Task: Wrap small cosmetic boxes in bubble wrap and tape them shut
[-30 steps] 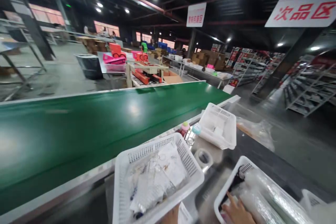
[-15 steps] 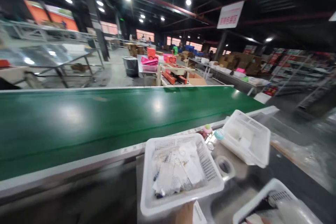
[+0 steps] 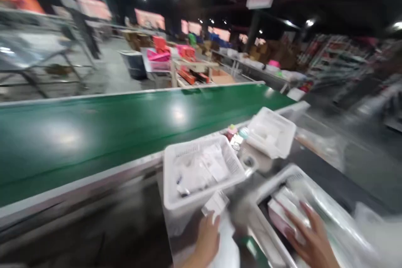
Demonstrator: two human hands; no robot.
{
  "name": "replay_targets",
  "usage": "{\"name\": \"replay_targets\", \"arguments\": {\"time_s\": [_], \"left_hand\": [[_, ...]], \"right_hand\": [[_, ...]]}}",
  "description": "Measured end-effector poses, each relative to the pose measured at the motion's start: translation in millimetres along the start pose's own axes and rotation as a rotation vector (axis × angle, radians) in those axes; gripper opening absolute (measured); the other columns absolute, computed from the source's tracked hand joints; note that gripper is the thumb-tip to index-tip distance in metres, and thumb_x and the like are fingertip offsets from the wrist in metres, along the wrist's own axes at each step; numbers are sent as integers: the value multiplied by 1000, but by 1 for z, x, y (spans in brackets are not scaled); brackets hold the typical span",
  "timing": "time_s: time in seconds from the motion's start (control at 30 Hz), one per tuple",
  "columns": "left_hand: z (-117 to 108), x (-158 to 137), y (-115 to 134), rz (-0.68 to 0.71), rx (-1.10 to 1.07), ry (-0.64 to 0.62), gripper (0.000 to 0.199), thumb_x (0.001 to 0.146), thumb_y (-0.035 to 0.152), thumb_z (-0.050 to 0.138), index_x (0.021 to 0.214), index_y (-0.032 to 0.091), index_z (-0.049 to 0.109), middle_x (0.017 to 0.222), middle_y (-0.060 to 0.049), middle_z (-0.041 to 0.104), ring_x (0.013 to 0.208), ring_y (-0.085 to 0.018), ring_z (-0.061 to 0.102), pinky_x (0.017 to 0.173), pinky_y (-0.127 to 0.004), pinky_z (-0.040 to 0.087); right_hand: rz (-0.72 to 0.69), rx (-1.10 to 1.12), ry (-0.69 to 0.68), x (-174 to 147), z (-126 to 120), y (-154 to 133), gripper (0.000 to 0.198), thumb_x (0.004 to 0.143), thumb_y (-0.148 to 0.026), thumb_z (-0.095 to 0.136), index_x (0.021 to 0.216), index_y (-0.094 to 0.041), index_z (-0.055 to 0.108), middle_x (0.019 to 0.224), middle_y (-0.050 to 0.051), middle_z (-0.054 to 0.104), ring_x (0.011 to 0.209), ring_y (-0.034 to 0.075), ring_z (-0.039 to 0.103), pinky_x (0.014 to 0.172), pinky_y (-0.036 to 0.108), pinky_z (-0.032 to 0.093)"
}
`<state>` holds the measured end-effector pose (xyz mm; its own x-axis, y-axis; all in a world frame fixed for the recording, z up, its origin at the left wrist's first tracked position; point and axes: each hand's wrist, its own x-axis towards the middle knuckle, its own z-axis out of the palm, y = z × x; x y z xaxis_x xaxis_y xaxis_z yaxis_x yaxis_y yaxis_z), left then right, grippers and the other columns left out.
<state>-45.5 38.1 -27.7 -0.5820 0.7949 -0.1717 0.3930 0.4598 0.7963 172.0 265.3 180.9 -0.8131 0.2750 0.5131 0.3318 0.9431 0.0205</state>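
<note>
My left hand (image 3: 207,236) is closed on a small white packet (image 3: 216,203), held just in front of a white plastic basket (image 3: 172,199). That basket holds several clear and white bagged items (image 3: 201,171). My right hand (image 3: 309,232) reaches into a second white basket (image 3: 262,192) at the lower right. Its fingers are spread over a white and pink package (image 3: 279,215), touching or just above it; the blur hides which. Clear plastic wrapping (image 3: 333,205) fills the right side of this basket.
A green conveyor belt (image 3: 141,121) runs across beyond the baskets. A third white basket (image 3: 284,132) sits tilted at the back right, near a tape roll (image 3: 249,162) and small colourful items (image 3: 232,130). Beyond the belt are a dark bin (image 3: 134,65) and pink containers (image 3: 158,55).
The view has swung right and down. Both hands now show more fully: the left with the white packet before the first basket, the right inside the second basket.
</note>
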Motion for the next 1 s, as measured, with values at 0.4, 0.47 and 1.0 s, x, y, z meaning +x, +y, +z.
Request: {"name": "replay_targets", "arguments": {"time_s": [0.4,0.47,1.0], "left_hand": [[-49,-103,-60,119,102,-127,45,81,42,44,108,13,68,119,-21,65,115,-35,64,109,-56,49],[-48,-106,-47,130,87,-176,42,80,41,45,104,16,69,115,-18,67,111,-34,66,106,-54,51],[-22,-126,5,-165,-267,-321,64,64,63,59,105,16,65,106,-17,74,105,-32,71,97,-47,56]], "right_hand": [[572,138,-673,-127,-79,-197,52,85,-24,61,137,-32,60,161,14,29,140,42,37,112,64,36],[621,180,-820,-137,-50,-216,53,86,-25,61,138,-31,59,162,15,31,139,45,37,108,66,38],[575,199,-854,-149,74,-241,98,81,-32,76,161,-41,20,171,13,-2,151,52,19,110,80,27]]}}
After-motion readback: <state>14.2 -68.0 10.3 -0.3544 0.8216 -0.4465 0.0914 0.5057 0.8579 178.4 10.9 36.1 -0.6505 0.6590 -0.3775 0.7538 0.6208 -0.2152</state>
